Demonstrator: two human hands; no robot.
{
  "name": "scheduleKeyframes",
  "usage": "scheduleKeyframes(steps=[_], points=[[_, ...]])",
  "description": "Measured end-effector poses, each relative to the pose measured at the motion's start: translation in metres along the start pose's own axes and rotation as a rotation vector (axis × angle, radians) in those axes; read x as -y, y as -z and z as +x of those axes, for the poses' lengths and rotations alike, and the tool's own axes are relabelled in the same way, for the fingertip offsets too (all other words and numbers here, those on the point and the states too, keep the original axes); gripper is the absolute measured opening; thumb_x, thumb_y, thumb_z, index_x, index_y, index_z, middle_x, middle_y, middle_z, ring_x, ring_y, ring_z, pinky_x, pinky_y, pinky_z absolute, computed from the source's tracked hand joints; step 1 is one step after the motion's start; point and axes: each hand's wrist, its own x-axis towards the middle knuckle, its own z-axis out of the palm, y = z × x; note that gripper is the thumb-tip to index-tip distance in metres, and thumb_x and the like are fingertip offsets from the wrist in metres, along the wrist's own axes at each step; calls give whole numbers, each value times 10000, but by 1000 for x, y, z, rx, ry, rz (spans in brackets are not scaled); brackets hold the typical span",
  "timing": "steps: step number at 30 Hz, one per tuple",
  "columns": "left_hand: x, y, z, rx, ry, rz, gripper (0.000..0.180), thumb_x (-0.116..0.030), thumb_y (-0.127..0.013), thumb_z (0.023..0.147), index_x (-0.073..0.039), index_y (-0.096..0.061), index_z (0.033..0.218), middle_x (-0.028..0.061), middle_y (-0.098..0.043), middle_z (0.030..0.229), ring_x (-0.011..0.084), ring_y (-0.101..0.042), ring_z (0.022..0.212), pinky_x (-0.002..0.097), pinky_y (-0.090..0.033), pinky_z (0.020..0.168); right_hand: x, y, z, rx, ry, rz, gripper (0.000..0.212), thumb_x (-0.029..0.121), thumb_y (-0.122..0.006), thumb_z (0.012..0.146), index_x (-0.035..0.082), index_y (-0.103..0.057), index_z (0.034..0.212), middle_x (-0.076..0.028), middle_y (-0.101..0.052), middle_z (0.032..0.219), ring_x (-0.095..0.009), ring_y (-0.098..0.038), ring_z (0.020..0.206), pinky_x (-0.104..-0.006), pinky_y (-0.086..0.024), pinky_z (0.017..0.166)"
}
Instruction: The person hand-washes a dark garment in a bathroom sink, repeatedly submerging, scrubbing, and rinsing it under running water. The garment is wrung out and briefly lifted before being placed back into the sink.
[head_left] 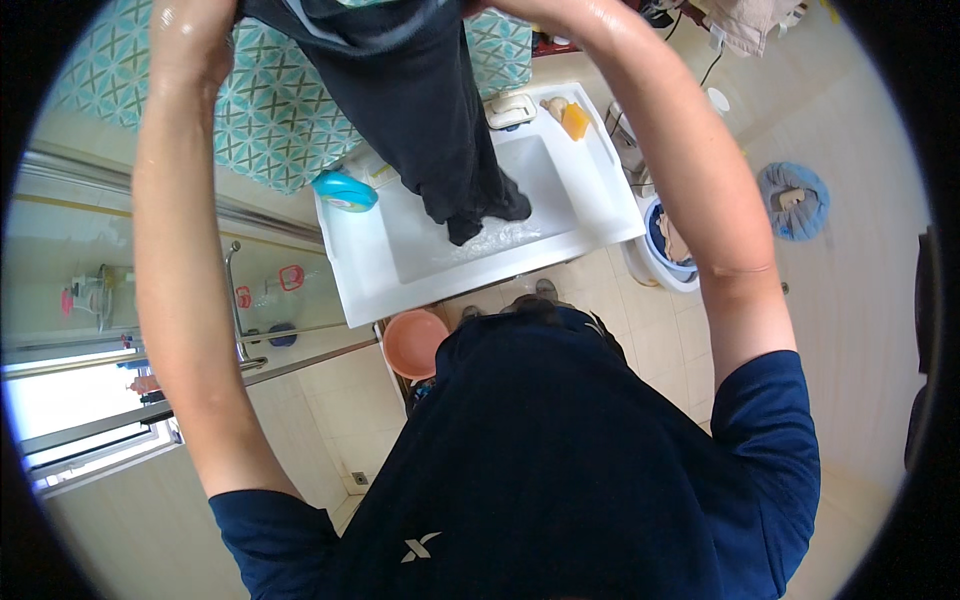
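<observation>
A pair of wet-looking dark trousers [400,110] hangs from both my raised hands, its greyish waistband at the upper edge of the view. My left hand [195,35] grips one side of the waistband, and my right hand [520,8] the other. The fingers of both hands are mostly cut off by the frame. Below, the leg ends dangle over the basin of a white sink [365,285], where some foamy water [505,238] shows. On the sink's left rim lies a turquoise bottle [345,191]. A white soap dish [511,111] and a yellow-orange block [574,122] sit along the far rim.
A pink basin [415,343] stands low in front of the sink, on the left. To the right are a white tub [662,268] with clothes and a blue-rimmed round container [793,201]. Teal patterned cloth [270,110] covers the area behind the sink; a glass shower screen [290,230] is at left.
</observation>
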Motion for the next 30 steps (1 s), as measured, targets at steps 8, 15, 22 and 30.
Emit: scheduleKeyframes(steps=[8, 15, 22, 30], points=[[50, 18, -13, 47, 201, 103, 308, -132, -537, 1017, -115, -786, 1197, 19, -741, 1069, 82, -624, 931, 232, -471, 850, -15, -10, 7, 73, -131, -12, 289, 0, -455, 890, -24, -742, 912, -116, -725, 769, -210, -707, 682, -368, -576, 650], [231, -8, -181, 157, 605, 284, 221, -123, -613, 973, -70, -796, 1083, 62, -700, 792, 132, -609, 705, 322, -495, 671, -226, -88, -99, -72, -674, 40, 307, 0, -465, 940, 26, -729, 1095, -105, -717, 778, -189, -683, 575, -352, -545, 556], [284, -21, -309, 254, 842, 503, 241, -134, -607, 936, -47, -756, 1104, 195, -770, 1005, 388, -744, 947, 460, -576, 870, -320, -148, -220, -211, -326, -579, 279, -47, -548, 851, 42, -744, 1029, -208, -729, 911, -318, -743, 731, -412, -590, 738], [269, -2, -322, 362, 684, 564, 234, -107, -592, 936, -23, -744, 1093, 209, -758, 903, 331, -761, 754, 433, -589, 778, -284, -117, -206, 147, -718, -133, 361, 0, -477, 898, 61, -799, 1051, -206, -752, 801, -366, -755, 797, -437, -578, 827]])
